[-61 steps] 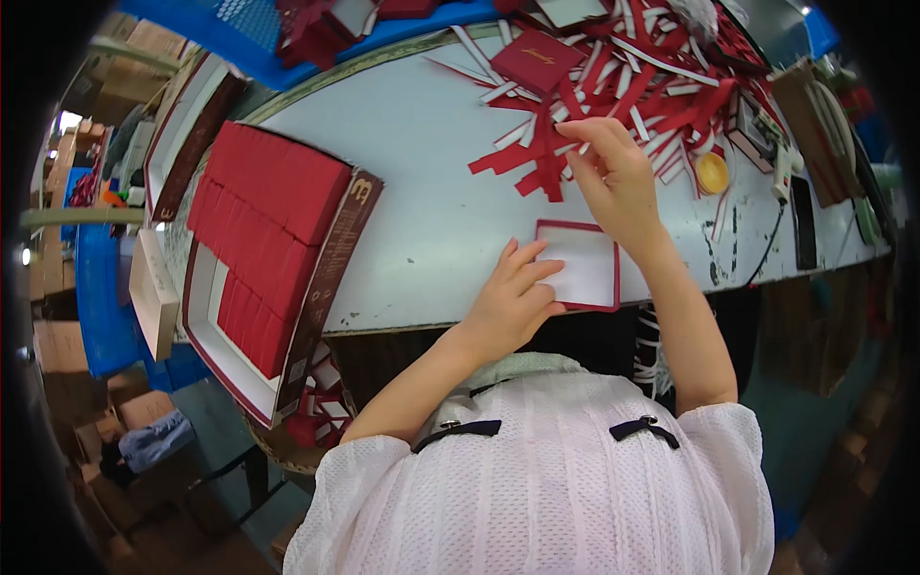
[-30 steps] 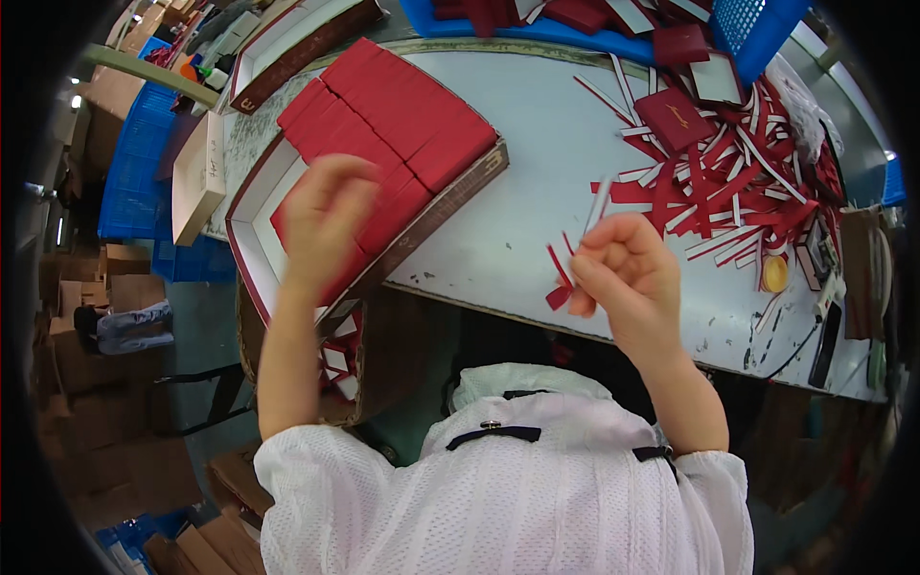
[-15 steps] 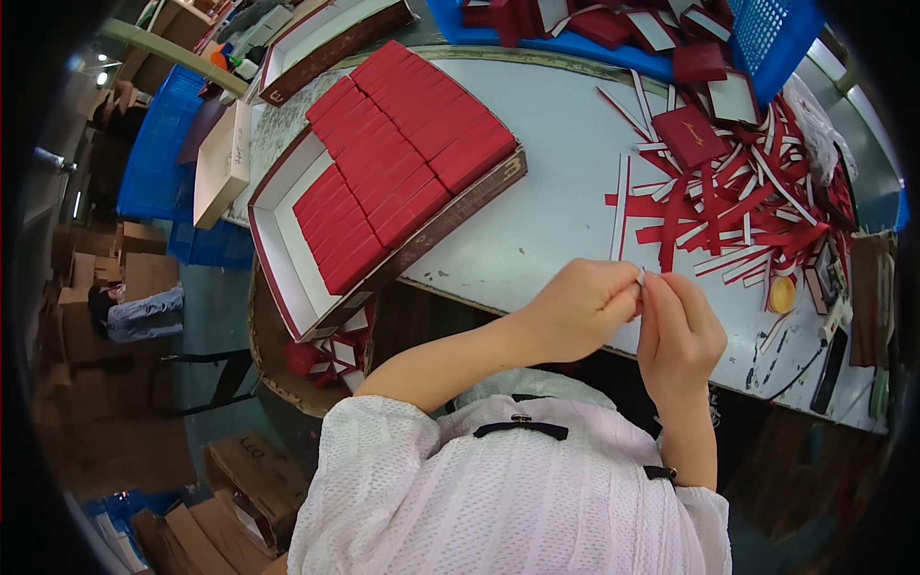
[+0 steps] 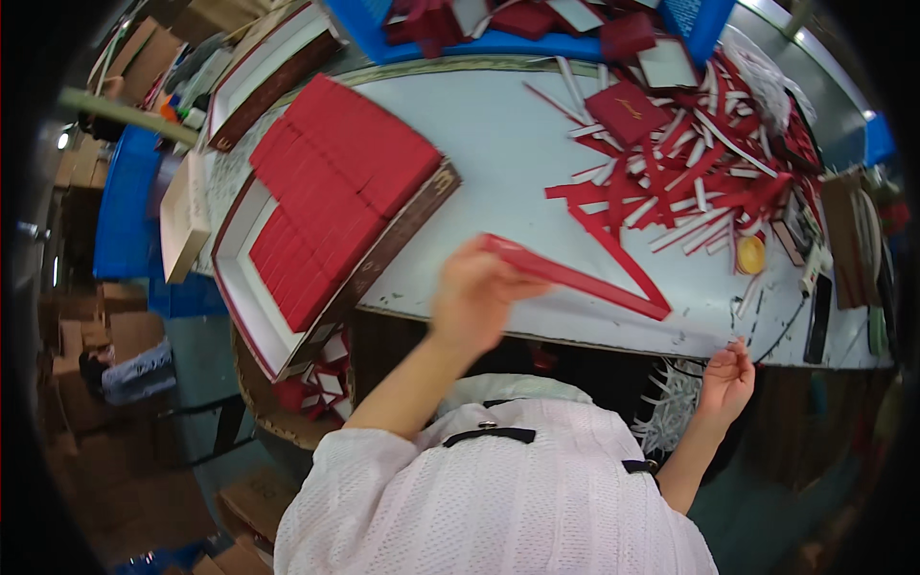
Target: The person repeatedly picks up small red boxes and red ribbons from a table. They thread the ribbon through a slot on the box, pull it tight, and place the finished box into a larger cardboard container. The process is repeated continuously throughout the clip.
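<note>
My left hand (image 4: 471,299), slightly blurred, is raised over the front part of the table. Its fingers pinch one end of a long red strip (image 4: 585,278), which stretches to the right, folds sharply and runs back toward the strip pile. Lower right, at the table's front edge, my right hand (image 4: 725,385) is closed with its fingertips together. A tiny pale bit seems to be at those fingertips, too small to name. Left of my left hand stands an open box (image 4: 388,254), packed with rows of flat red pieces (image 4: 335,168).
A heap of red and white strips (image 4: 661,192) covers the table's right side, with a dark red small box (image 4: 628,112) on it. Behind stands a blue crate (image 4: 460,59) of red boxes. A yellow round item (image 4: 750,255) lies far right. Below left is a carton (image 4: 251,383) of scraps.
My hands, together before, are now apart: the left moved left with a red strip stretched from it, the right moved down and right. The whole view has shifted somewhat.
</note>
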Demonstrator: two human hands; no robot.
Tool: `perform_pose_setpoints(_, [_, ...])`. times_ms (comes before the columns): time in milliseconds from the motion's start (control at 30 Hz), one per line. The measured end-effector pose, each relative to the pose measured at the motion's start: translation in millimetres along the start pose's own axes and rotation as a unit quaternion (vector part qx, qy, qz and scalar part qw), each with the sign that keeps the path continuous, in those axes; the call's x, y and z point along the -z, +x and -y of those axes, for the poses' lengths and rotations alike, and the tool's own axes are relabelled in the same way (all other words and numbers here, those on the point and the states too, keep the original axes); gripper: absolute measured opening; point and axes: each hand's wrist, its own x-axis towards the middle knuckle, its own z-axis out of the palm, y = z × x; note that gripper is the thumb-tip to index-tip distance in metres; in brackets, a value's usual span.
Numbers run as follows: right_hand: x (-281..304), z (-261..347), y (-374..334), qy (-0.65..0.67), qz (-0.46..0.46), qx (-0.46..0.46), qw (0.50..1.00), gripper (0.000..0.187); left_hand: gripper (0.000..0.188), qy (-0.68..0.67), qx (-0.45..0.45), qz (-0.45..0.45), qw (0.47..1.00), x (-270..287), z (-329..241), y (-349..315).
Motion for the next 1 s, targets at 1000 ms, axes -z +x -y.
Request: perform_pose_setpoints(1000, [62.2, 88.7, -27.4, -0.746, -0.334, 0.369, 0.441, 0.039, 0.013, -0.084, 0.138, 0.262, 0.951, -86.0, -32.9, 27.6])
